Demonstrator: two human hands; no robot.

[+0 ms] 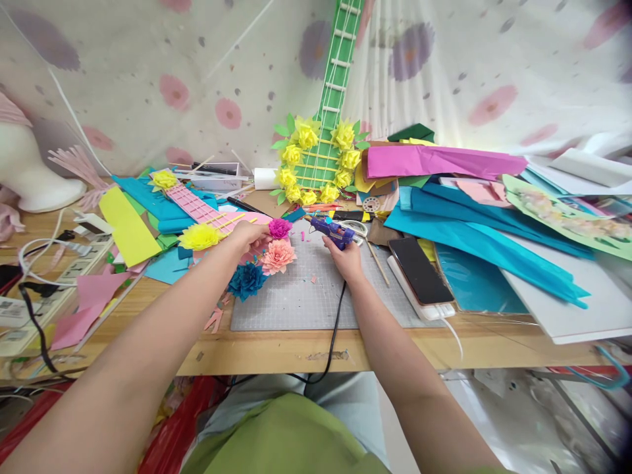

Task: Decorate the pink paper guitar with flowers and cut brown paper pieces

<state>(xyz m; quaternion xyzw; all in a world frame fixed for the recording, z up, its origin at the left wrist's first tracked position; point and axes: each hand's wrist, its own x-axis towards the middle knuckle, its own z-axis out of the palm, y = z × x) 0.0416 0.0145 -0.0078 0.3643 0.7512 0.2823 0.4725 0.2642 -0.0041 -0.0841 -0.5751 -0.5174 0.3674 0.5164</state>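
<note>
My left hand reaches over the body of a small pink paper guitar, its fingers closed at the side of a magenta paper flower. Whether that flower is fixed to the guitar, I cannot tell. Below it are a peach paper flower and a dark blue one. A yellow paper flower lies left of my wrist. My right hand grips a blue hot glue gun above the grey cutting mat, nozzle pointing left, apart from the magenta flower.
A green paper guitar edged with yellow flowers stands at the back. To the right are a phone on a white power bank and stacked blue paper. A black cord hangs over the table edge. Power strips lie left.
</note>
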